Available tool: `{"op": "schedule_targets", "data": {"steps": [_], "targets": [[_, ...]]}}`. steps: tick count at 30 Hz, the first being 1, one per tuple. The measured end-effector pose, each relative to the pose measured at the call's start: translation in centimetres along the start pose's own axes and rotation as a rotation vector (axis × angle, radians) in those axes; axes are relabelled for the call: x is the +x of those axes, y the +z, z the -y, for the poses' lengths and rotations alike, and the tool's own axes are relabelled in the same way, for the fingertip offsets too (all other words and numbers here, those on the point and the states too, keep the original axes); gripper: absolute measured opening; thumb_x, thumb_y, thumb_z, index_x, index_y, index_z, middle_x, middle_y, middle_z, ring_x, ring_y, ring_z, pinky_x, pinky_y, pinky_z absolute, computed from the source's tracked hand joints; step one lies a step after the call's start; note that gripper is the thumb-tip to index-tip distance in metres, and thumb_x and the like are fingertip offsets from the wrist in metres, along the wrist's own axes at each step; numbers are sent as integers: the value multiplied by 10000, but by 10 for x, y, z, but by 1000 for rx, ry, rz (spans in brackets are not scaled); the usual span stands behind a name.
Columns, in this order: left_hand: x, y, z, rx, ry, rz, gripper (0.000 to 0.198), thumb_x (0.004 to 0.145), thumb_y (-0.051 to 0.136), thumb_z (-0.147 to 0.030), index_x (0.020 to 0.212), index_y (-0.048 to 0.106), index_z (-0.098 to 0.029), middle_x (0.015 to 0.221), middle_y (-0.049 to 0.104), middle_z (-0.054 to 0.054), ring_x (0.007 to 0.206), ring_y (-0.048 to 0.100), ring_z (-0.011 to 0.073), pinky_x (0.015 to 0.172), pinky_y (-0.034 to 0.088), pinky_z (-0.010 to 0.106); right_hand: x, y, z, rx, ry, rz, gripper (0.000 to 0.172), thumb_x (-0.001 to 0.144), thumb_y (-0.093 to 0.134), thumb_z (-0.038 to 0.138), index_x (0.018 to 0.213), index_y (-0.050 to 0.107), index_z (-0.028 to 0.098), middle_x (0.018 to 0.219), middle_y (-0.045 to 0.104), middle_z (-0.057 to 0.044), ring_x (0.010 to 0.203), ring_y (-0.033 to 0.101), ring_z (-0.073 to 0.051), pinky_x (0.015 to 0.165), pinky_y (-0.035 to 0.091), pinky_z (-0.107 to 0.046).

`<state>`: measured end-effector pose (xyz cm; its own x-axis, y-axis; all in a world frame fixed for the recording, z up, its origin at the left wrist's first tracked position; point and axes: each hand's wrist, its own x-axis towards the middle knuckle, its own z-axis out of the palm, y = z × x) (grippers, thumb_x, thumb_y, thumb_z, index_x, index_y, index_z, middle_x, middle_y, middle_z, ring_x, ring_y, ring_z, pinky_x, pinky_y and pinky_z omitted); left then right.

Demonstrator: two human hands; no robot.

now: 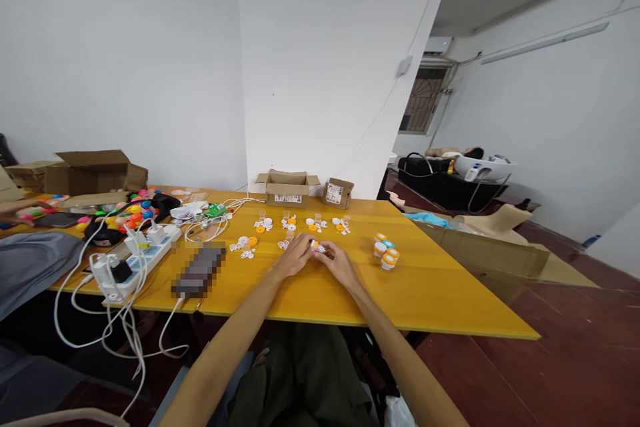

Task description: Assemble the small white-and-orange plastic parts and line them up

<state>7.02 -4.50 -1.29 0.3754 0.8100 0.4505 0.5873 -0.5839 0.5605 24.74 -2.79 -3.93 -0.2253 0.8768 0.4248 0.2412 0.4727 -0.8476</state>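
My left hand [297,255] and my right hand [340,263] meet over the middle of the yellow table [310,293]. Between their fingertips is a small orange-and-white piece [315,245], with a clear part beside it near the right fingers. Both hands are closed round these small parts; finer detail is too small to make out. Beyond them lie several groups of clear cups [285,215], orange rings [259,229] and white discs [269,222]. Another group with white pieces [247,247] sits left of my left hand. Lidded clear jars [388,261] stand together to the right.
Two open cardboard boxes [287,188] [339,193] stand at the table's back edge. A power strip [145,260] with white cables and a pixelated dark device [199,271] lie left. Another person's hand [17,212] is at far left near colourful toys [135,215].
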Motion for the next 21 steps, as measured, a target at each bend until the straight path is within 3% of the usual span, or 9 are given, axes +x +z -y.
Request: {"op": "schedule_targets", "data": {"steps": [7, 14, 21], "targets": [[0, 0, 1, -50, -35, -9, 369, 1018, 395, -473, 1235, 601, -257, 1192, 633, 67, 1152, 530, 228, 1067, 411, 372, 0, -2, 2, 173, 23, 39, 521, 793, 598, 688, 974, 679, 207, 982, 742, -71, 843, 679, -221, 788, 567, -370], [0, 1, 3, -98, 10, -20, 410, 1010, 378, -533, 1204, 610, -258, 1158, 635, 71, 1088, 547, 239, 1043, 429, 398, 1, -4, -3, 194, 11, -11, 482, 691, 744, 638, 940, 680, 231, 941, 734, -48, 853, 668, -222, 815, 558, -362], [2, 0, 0, -84, 47, -32, 426, 1017, 355, -522, 1241, 621, -274, 1175, 646, 72, 1125, 539, 252, 1054, 424, 414, 1, -3, -3, 215, 28, -11, 477, 678, 773, 609, 960, 677, 237, 966, 736, -50, 865, 673, -228, 816, 561, -367]]}}
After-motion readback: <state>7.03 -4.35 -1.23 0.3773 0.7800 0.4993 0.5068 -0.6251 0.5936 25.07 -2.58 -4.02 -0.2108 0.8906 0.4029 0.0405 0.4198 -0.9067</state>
